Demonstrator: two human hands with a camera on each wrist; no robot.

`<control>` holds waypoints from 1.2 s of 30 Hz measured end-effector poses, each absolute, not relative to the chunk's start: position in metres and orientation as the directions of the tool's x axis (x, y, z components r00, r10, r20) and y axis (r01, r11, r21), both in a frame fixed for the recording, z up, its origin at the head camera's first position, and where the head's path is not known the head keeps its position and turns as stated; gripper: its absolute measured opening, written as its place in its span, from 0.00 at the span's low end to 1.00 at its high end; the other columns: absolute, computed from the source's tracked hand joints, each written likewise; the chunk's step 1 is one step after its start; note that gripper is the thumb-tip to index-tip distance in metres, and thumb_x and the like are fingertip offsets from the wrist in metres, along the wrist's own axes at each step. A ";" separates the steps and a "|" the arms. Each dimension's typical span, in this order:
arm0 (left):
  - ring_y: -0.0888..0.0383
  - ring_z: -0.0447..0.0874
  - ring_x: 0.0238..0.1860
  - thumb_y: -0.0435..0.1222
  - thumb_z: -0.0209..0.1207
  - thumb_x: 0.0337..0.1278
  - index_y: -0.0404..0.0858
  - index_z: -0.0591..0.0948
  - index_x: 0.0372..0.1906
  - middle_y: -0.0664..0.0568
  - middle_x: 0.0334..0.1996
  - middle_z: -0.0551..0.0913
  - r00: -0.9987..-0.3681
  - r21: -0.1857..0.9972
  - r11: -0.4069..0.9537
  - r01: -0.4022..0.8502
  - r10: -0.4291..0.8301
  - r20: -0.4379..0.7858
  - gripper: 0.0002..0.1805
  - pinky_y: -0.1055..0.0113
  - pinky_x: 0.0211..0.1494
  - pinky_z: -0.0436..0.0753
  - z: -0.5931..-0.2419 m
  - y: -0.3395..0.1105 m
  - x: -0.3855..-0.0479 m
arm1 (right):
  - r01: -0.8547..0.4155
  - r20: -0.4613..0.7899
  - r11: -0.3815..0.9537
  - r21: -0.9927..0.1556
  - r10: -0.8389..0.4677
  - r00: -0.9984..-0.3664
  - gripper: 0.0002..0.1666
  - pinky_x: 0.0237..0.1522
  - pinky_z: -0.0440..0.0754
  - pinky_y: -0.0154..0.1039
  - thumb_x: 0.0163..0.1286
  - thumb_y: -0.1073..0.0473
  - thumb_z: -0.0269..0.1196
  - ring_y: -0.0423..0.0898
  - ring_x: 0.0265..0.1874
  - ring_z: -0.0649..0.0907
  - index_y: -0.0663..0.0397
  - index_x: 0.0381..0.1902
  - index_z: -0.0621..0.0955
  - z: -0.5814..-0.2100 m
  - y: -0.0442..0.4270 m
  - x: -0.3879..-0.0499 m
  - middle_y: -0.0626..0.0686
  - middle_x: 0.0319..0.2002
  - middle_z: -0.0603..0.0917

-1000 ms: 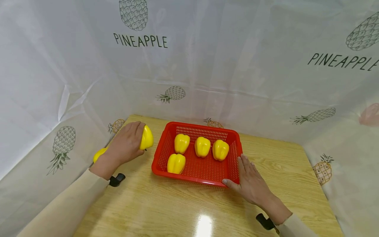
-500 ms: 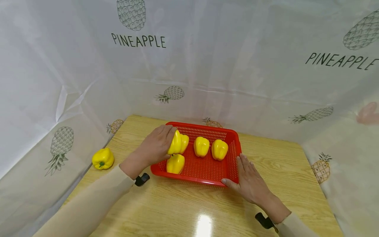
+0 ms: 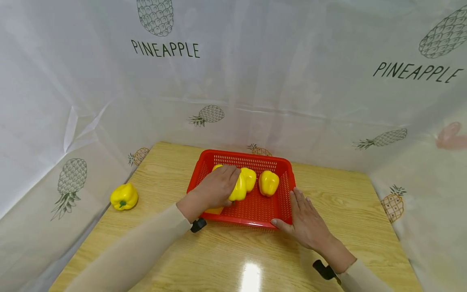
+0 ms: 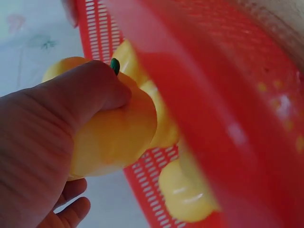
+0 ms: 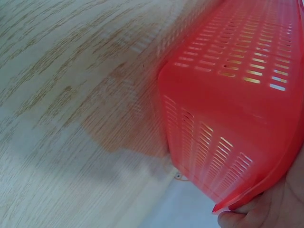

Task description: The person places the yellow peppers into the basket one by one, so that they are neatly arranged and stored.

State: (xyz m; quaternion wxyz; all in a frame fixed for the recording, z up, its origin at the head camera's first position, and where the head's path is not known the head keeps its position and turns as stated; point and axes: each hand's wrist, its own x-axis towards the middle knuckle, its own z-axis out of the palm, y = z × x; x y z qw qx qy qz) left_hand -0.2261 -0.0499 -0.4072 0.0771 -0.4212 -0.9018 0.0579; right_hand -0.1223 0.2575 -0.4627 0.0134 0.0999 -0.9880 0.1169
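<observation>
My left hand (image 3: 215, 188) grips a yellow bell pepper (image 3: 238, 189) over the left half of the red plastic basket (image 3: 251, 222). Seen from the left wrist, its thumb presses the held pepper (image 4: 118, 135) near the green stem. Inside the basket, one yellow pepper (image 3: 268, 183) shows fully at the right and another pepper (image 3: 249, 178) is partly covered by the held one. Others at the left are mostly hidden behind my hand. My right hand (image 3: 310, 227) rests on the basket's front right corner, fingers straight along the right rim, thumb at the front rim.
Another yellow pepper (image 3: 124, 196) lies on the wooden table (image 3: 175, 259) near its left edge, stem facing me. White sheeting (image 3: 277, 93) printed with pineapples stands behind and at both sides of the table.
My left hand has carried the pepper rightward from beside the basket to over its inside, uncovering the pepper on the table. The right hand keeps its place on the basket.
</observation>
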 end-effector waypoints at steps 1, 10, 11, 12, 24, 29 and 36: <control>0.44 0.70 0.74 0.58 0.77 0.51 0.28 0.64 0.77 0.38 0.72 0.72 -0.634 -0.171 0.636 0.752 0.770 0.077 0.59 0.55 0.82 0.66 -0.409 -0.048 -0.226 | -0.200 0.049 0.953 -0.229 -0.194 -0.980 0.70 0.80 0.55 0.69 0.70 0.20 0.56 0.69 0.83 0.53 0.74 0.82 0.53 -0.462 0.257 -0.122 0.72 0.83 0.50; 0.49 0.71 0.72 0.63 0.73 0.55 0.31 0.63 0.79 0.43 0.73 0.72 -0.639 -0.185 0.621 0.762 0.767 -0.055 0.58 0.59 0.80 0.70 -0.429 -0.029 -0.229 | -0.197 0.046 0.954 -0.228 -0.192 -0.980 0.70 0.80 0.55 0.69 0.70 0.20 0.56 0.69 0.83 0.54 0.74 0.82 0.53 -0.460 0.256 -0.121 0.72 0.83 0.50; 0.49 0.71 0.72 0.62 0.73 0.55 0.32 0.63 0.79 0.43 0.73 0.72 -0.641 -0.172 0.624 0.762 0.765 -0.067 0.58 0.59 0.80 0.70 -0.431 -0.027 -0.229 | -0.198 0.046 0.953 -0.228 -0.192 -0.980 0.70 0.80 0.55 0.69 0.71 0.20 0.56 0.69 0.83 0.54 0.74 0.82 0.53 -0.460 0.255 -0.121 0.72 0.83 0.50; 0.49 0.71 0.72 0.62 0.73 0.55 0.32 0.63 0.79 0.44 0.73 0.72 -0.641 -0.163 0.625 0.763 0.763 -0.077 0.57 0.59 0.80 0.70 -0.433 -0.026 -0.230 | -0.198 0.046 0.953 -0.228 -0.192 -0.980 0.70 0.80 0.55 0.69 0.71 0.20 0.56 0.69 0.83 0.54 0.74 0.82 0.53 -0.460 0.255 -0.121 0.72 0.83 0.50; 0.51 0.72 0.71 0.64 0.72 0.55 0.36 0.64 0.80 0.47 0.72 0.74 -0.633 -0.173 0.610 0.773 0.761 -0.146 0.57 0.62 0.80 0.69 -0.444 -0.016 -0.235 | -0.193 0.045 0.956 -0.221 -0.187 -0.981 0.70 0.80 0.56 0.68 0.70 0.19 0.55 0.69 0.83 0.54 0.75 0.81 0.53 -0.459 0.254 -0.123 0.72 0.83 0.50; 0.52 0.76 0.66 0.67 0.71 0.53 0.36 0.66 0.78 0.48 0.69 0.76 -0.615 -0.210 0.584 0.784 0.775 -0.144 0.57 0.62 0.76 0.75 -0.446 -0.015 -0.235 | -0.190 0.048 0.956 -0.223 -0.184 -0.982 0.70 0.80 0.57 0.68 0.71 0.20 0.55 0.69 0.83 0.54 0.75 0.81 0.54 -0.458 0.253 -0.124 0.72 0.83 0.51; 0.53 0.75 0.67 0.68 0.69 0.55 0.38 0.66 0.78 0.49 0.69 0.76 -0.610 -0.228 0.572 0.788 0.773 -0.173 0.55 0.63 0.75 0.75 -0.447 -0.016 -0.236 | -0.183 0.042 0.955 -0.234 -0.178 -0.983 0.70 0.80 0.56 0.68 0.71 0.20 0.56 0.69 0.83 0.54 0.75 0.81 0.53 -0.457 0.252 -0.125 0.72 0.83 0.50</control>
